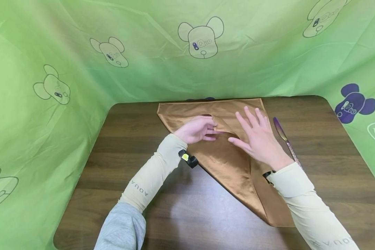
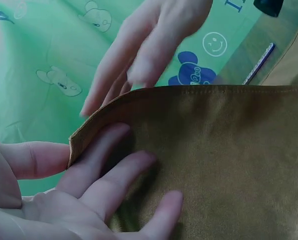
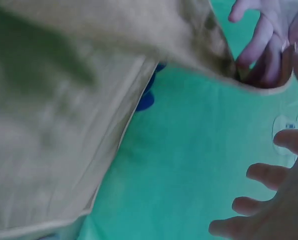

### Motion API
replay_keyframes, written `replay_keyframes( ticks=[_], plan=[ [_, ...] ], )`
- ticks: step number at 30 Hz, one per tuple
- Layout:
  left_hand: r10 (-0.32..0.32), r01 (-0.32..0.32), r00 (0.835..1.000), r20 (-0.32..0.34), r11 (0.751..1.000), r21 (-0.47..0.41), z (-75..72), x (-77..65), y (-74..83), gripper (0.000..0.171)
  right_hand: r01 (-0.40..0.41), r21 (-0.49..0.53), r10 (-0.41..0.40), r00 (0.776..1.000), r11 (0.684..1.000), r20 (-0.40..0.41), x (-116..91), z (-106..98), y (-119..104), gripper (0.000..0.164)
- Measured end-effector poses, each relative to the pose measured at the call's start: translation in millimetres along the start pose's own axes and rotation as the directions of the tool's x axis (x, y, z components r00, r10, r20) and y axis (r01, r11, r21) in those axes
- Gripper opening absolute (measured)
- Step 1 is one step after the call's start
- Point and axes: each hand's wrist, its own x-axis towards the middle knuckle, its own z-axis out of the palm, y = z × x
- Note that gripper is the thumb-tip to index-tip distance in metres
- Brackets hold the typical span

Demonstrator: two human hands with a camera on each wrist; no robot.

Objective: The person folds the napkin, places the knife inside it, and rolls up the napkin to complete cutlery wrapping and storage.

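Observation:
A satiny brown cloth (image 1: 225, 156) lies across the table, one part folded over with its corner raised. My left hand (image 1: 197, 130) pinches that raised corner between thumb and fingers. In the left wrist view, the thumb of the left hand (image 2: 49, 195) is at the hem's outer side, with the other fingers against the cloth's (image 2: 228, 160) near face. To the right, my right hand (image 1: 259, 140) hovers over the cloth with its fingers spread, holding nothing. The right wrist view shows the right hand (image 3: 281, 200) apart from the lifted corner.
A table knife (image 1: 286, 141) with a purple-gold blade and glittery handle lies just right of the cloth. The wooden table (image 1: 122, 156) has rounded corners. Green fabric (image 1: 143, 76) printed with bear heads hangs behind and at both sides.

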Motion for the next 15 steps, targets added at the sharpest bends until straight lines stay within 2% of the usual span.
replay_keyframes(
  ticks=[8, 15],
  plan=[
    [0.015, -0.015, 1.0, 0.025, 1.0, 0.0, 1.7, -1.4, -2.7, 0.032, 0.055, 0.011, -0.055, 0.998, 0.998, 0.01, 21, 15, -10, 0.071],
    [0.013, -0.013, 1.0, 0.019, 0.999, 0.04, 2.5, -0.9, -3.6, 0.028, 0.069, 0.082, -0.077, 0.992, 0.994, 0.095, 30, 19, -15, 0.061]
  ],
)
